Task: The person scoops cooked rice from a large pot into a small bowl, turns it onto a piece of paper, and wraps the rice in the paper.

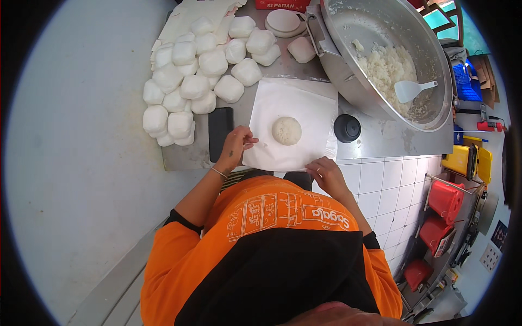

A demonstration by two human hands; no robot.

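Observation:
A white sheet of wrapping paper lies on the metal table in front of me. At its middle sits a round dome of cooked rice. My left hand is at the sheet's left edge, its fingers curled in a pinch on the paper. At the near right corner, my right hand has thumb and fingers closed on the paper's edge. Neither hand touches the rice. Just right of the sheet stands a small black cup. A dark flat phone-like slab lies beside my left hand.
Several white wrapped bundles are piled at the left. A large metal pot at the far right holds loose rice and a white rice paddle. Behind the sheet is a round white-topped device. Red chairs stand off the table's right.

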